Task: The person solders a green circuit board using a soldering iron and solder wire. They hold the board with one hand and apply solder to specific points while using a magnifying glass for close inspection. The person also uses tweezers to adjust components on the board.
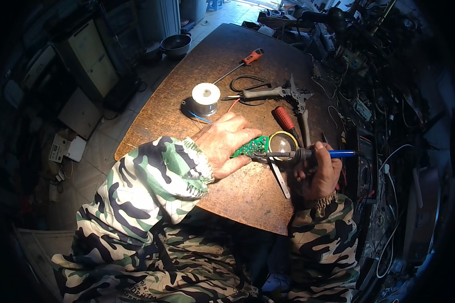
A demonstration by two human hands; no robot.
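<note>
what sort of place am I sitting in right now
Most likely an electronics repair workshop: there's a green circuit board, a blue-handled soldering iron, and a wire spool, probably solder.

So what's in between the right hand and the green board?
In the head view, a round yellow-rimmed dish and a silver strip lie between the right hand and green board; the blue-handled soldering iron also lies across there.

Grn/tan camo slvs (129, 189), gathered cuffs (326, 203)
</note>
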